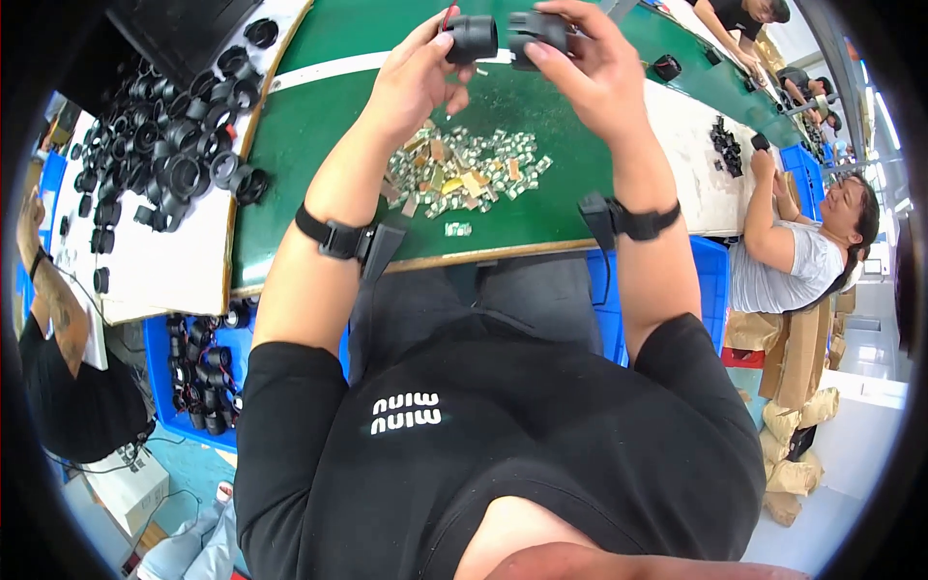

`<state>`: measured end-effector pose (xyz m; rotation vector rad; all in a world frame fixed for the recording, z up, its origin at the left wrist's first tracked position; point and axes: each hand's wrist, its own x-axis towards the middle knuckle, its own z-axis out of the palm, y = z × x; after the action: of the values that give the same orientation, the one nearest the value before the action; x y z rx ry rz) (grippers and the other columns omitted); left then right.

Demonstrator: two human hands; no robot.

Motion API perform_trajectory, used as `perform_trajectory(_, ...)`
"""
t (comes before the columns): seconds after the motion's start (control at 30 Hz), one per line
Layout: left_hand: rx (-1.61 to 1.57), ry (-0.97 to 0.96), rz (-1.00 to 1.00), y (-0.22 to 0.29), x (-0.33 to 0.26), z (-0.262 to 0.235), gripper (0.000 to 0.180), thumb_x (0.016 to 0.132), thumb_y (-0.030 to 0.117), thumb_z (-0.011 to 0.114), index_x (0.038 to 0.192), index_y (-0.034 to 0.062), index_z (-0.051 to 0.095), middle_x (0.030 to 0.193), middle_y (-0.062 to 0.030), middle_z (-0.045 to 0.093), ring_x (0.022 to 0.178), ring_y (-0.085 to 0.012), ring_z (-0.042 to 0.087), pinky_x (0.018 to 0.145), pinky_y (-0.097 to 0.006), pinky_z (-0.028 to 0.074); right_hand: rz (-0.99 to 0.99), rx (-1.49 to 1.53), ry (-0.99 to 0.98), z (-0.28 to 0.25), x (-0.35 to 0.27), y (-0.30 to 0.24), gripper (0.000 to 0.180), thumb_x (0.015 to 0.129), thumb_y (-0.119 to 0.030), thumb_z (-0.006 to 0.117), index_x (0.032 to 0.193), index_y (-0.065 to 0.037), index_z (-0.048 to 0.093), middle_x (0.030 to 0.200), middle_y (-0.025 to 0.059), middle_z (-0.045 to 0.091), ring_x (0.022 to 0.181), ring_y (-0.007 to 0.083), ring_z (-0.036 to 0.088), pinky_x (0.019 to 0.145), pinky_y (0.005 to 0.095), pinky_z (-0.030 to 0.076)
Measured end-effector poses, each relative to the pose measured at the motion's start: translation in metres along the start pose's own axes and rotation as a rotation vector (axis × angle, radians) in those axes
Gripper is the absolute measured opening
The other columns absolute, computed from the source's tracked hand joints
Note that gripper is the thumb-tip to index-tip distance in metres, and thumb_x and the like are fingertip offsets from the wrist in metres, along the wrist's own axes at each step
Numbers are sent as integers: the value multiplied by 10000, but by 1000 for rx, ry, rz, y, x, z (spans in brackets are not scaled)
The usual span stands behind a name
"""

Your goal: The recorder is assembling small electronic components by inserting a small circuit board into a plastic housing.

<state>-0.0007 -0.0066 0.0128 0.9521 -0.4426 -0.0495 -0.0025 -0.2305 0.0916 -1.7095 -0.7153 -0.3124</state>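
My left hand (pixel 418 82) grips a black round part (pixel 471 39) between thumb and fingertips, raised above the green mat (pixel 319 145). My right hand (pixel 590 72) clasps a second black part (pixel 537 29), fingers wrapped over it, and the two parts face each other, almost touching, over the mat's far side. Below my hands, at the middle of the mat, lies a heap of small metal pieces (pixel 464 174), with one stray piece (pixel 457 229) near the front edge. On the white board (pixel 174 261) along the mat's left edge sits a pile of black rings (pixel 174 145). A blue bin (pixel 208 372) stands under that board's front edge.
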Motion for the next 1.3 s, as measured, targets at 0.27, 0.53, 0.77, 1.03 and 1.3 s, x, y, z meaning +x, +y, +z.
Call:
perform_trajectory(0.27,476,50,248,-1,-6,8,522,1084,194,573,1559,44,418,1243,-81,502,906,-152,620,596,-269,574,88,350,-126,30,10,62,458,898,-134,831,1314,-46,663,1175,70,685,954,139,694,697,255,552)
perform_trajectory(0.53,625,64,195,-3,-9,10,550,1118,263,495,1607,49,360,1394,-127,544,853,-158,655,692,-299,614,-60,333,-61,41,4,68,525,861,-68,849,1346,-13,656,1227,91,666,1040,151,680,855,293,595)
perform_trajectory(0.77,868,104,137,-7,-8,-6,546,1121,263,493,1598,34,361,1177,-133,679,924,-186,705,751,-333,628,6,239,-94,51,-2,69,547,861,-122,866,1349,-6,649,1136,82,716,928,116,692,819,268,596)
perform_trajectory(1.03,158,513,321,-4,6,-19,333,1124,106,409,1352,-95,545,1268,-264,676,1148,-362,699,994,-438,600,399,636,-227,58,1,70,342,997,-147,703,1306,-5,669,1142,144,738,918,188,711,820,338,598)
perform_trajectory(1.3,23,650,184,6,6,-32,294,1141,210,399,1250,-47,489,1262,-257,663,1110,-414,703,930,-502,641,-59,-475,-735,44,-13,90,218,809,-93,809,1010,-32,751,908,114,643,812,282,632,747,408,532)
